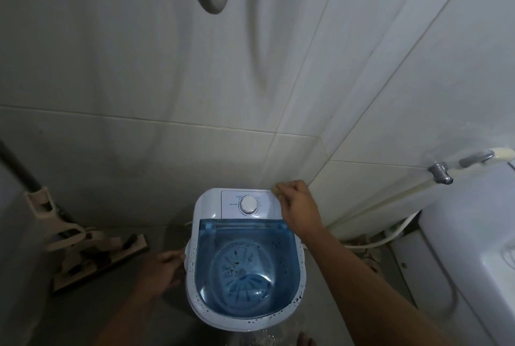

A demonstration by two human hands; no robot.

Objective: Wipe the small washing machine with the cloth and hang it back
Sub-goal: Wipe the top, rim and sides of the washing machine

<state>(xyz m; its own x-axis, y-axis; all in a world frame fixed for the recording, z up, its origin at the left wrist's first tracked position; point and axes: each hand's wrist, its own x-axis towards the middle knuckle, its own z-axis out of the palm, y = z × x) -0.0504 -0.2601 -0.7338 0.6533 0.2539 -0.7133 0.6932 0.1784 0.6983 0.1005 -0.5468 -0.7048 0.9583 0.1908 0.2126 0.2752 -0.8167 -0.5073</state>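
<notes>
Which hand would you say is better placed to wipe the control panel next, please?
The right hand: it already holds the cloth at the panel's back right corner, beside the dial. The left hand grips the washing machine by its left side.

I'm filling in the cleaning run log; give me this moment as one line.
step: wiping | right hand: cloth at washing machine back right corner | left hand: steadying left side | lid: closed

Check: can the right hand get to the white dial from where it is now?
Probably yes. The right hand, holding the cloth, sits at the back right corner of the washing machine, just beside the dial. The panel between them looks bare, and the left hand is off at the machine's left side.
</notes>
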